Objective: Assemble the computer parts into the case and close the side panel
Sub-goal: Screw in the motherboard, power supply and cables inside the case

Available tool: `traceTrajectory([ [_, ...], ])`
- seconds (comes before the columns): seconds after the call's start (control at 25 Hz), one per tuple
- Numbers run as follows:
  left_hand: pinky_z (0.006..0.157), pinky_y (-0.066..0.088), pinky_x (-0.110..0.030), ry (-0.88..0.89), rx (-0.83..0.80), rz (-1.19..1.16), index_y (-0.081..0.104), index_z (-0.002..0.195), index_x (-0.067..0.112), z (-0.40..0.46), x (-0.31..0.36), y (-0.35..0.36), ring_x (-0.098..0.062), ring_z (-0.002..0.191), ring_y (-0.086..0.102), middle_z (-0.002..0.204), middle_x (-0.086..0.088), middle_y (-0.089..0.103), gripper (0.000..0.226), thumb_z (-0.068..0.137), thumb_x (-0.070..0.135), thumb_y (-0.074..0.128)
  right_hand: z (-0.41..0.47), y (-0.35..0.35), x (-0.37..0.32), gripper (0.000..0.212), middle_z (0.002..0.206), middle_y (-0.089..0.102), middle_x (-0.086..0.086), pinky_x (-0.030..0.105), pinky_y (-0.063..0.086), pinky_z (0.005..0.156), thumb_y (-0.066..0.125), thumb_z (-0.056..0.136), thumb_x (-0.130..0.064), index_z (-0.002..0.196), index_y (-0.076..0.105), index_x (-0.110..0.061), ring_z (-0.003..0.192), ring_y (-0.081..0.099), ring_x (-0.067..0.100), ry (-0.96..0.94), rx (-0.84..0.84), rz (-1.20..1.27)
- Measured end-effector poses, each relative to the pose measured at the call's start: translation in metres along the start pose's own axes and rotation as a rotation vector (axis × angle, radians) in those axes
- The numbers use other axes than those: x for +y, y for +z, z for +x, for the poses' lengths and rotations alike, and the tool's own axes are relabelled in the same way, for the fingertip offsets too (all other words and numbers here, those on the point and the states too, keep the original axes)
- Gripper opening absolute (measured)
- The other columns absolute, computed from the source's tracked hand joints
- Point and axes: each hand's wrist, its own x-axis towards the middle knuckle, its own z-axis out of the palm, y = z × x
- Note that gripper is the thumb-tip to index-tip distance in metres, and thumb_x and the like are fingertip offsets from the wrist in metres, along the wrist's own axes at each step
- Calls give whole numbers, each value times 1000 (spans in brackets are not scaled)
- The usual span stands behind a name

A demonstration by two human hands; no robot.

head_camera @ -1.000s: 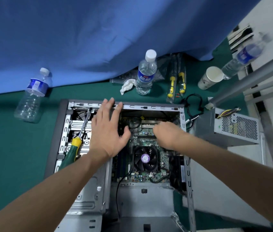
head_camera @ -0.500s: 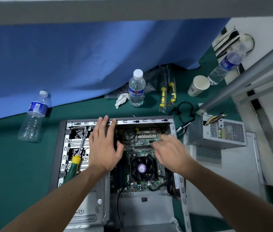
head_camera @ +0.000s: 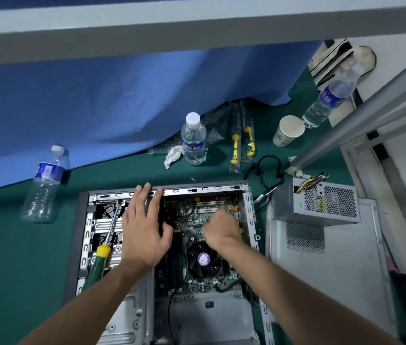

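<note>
The open computer case (head_camera: 86, 245) is lying on its side on the green bench (head_camera: 17, 257), motherboard (head_camera: 197, 215) facing up. The side panel (head_camera: 331, 265) is lying just right of it, carrying the power supply (head_camera: 321, 204). The left hand (head_camera: 144, 230) is resting flat, fingers straight, on the case's far rim. The right hand (head_camera: 218, 229) is curling down over the motherboard; whether it is gripping anything cannot be told. A green-handled screwdriver (head_camera: 98, 260) is lying in the case.

Three water bottles (head_camera: 193, 140), paper cup (head_camera: 288, 130), crumpled tissue (head_camera: 172, 156) on green mat (head_camera: 17, 257).
</note>
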Motion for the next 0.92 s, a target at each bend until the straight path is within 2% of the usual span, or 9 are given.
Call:
traceTrajectory([
  [0.08, 117, 22, -50, 6, 3, -3, 30, 152, 18, 1, 0, 2, -22, 151, 8, 162, -6, 17, 75, 80, 37, 43, 15, 7, -3, 80, 101, 66, 12, 22, 48, 51, 58, 96, -13, 153, 4, -3, 68, 64, 18, 233, 66, 384],
  [0.16, 116, 23, -50, 10, 5, -7, 30, 152, 18, 1, 0, 2, -23, 151, 9, 161, -6, 17, 75, 80, 36, 45, 28, 14, 1, 85, 126, 61, 18, 23, 52, 62, 59, 96, -14, 154, -3, -4, 81, 67, 22, 305, 158, 498],
  [0.2, 116, 24, -50, 11, 8, -7, 30, 152, 18, 1, -1, 3, -24, 151, 9, 161, -7, 18, 76, 80, 36, 44, 33, 18, 2, 81, 130, 58, 19, 24, 52, 66, 58, 97, -14, 154, 1, -5, 87, 67, 25, 309, 206, 496],
  [0.36, 117, 22, -48, 19, 16, -1, 29, 152, 18, 2, -1, 3, -23, 151, 9, 161, -7, 18, 76, 80, 37, 43, 52, 30, 7, 40, 121, 62, 20, 27, 51, 76, 53, 98, -10, 135, 38, -3, 100, 66, 33, 290, 356, 467],
  [0.52, 117, 21, -46, 23, 20, 1, 30, 151, 18, 1, -2, 4, -23, 151, 9, 161, -7, 19, 76, 79, 38, 44, 50, 35, 5, 14, 100, 67, 15, 30, 52, 72, 51, 99, -6, 112, 52, -4, 92, 66, 30, 229, 457, 494],
  [0.6, 117, 21, -47, 24, 18, 8, 31, 151, 18, 2, -2, 4, -23, 151, 8, 161, -7, 18, 76, 80, 38, 44, 48, 36, 0, 9, 90, 63, 10, 29, 46, 68, 48, 100, -8, 107, 53, -4, 90, 64, 29, 155, 489, 440],
  [0.68, 117, 21, -47, 20, 14, 12, 31, 151, 18, 1, -2, 5, -22, 151, 8, 161, -7, 18, 76, 80, 39, 44, 52, 36, -2, 14, 104, 60, 13, 35, 49, 79, 47, 100, -8, 110, 55, -1, 101, 60, 33, 134, 513, 397],
  [0.76, 117, 21, -47, 16, 11, 21, 30, 152, 18, 1, -2, 5, -22, 151, 7, 161, -6, 17, 76, 80, 39, 44, 58, 35, -2, 20, 118, 57, 20, 33, 46, 89, 48, 100, -6, 115, 57, 2, 109, 57, 36, 164, 504, 424],
  [0.92, 116, 21, -48, 15, 3, 25, 31, 151, 17, 3, -1, 5, -22, 151, 7, 161, -6, 17, 76, 80, 39, 43, 64, 42, -1, 9, 105, 67, 17, 31, 53, 81, 54, 96, -3, 101, 62, -3, 100, 65, 32, 236, 549, 568],
])
